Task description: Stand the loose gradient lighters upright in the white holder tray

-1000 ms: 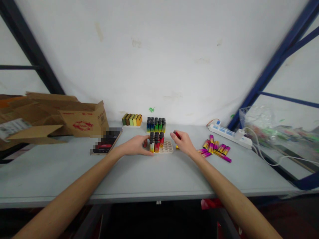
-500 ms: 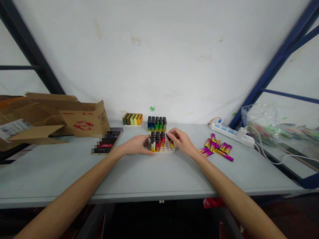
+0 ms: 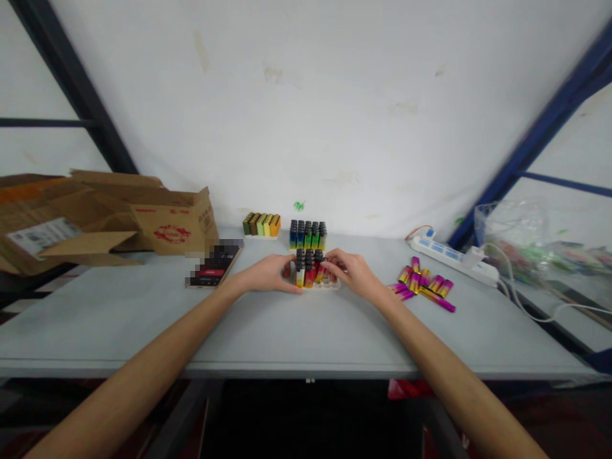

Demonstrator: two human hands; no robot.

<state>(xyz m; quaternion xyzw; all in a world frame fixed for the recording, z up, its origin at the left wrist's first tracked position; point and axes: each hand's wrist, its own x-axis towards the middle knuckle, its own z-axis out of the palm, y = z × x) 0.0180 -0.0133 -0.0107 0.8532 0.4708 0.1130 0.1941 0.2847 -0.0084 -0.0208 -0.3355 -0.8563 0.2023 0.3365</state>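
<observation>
Lighters (image 3: 310, 275) look glossy plastic, the carton (image 3: 173, 223) matt cardboard, the tabletop (image 3: 306, 331) smooth

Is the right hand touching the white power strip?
Apart. The head view shows a plain stretch of grey table between the right hand and the power strip.

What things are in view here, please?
Tray: one, whitish, between hands
Lighters: several, mostly red, in tray
Rear lighters: many, blue-green, behind tray
Back set: one, multicoloured, by wall
Loose pieces: several, purple-gold, right
Cardboard: count unclear, brown, left
Phone: one, dark, left
Power strip: one, white, right
Plastic: count unclear, clear, far right
Table: one, grey, beneath
Wall: one, white, behind
Posts: two, dark left, blue right
Left hand, right hand: one each, bare, at tray
</observation>
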